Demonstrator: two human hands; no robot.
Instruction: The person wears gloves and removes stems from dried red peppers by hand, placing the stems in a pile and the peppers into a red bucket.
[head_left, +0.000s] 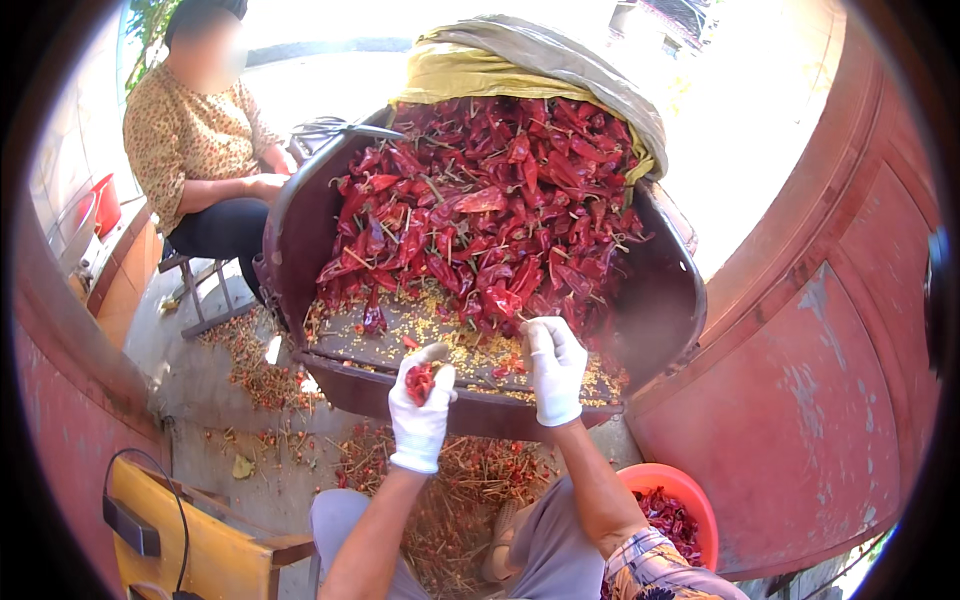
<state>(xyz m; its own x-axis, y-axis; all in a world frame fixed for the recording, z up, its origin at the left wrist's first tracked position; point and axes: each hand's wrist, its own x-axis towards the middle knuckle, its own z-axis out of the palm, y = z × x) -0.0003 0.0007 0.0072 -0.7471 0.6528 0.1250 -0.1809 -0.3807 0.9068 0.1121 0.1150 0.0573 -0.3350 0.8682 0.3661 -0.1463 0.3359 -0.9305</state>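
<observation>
In my white-gloved left hand (424, 405) is a crumpled piece of dried red chili pepper (419, 383), held above the front edge of a dark red metal cart bed (660, 315). My right hand (555, 367), gloved as well, reaches to the near edge of a large heap of dried red chili peppers (480, 202). Its thumb and fingers pinch the stem of one red pepper (501, 301). Pale yellow seeds (442, 322) lie scattered over the cart floor between my hands and the heap. A single dark pepper (374, 316) rests apart, left of the heap.
A yellow and grey woven sack (525, 64) lies behind the heap. Scissors (345, 129) rest on the cart's left rim, near a seated person (202, 142). Beside my right leg stands an orange-red basin (705, 517) of pepper pieces. Stems (465, 480) litter the floor; a wooden chair (195, 540) stands lower left.
</observation>
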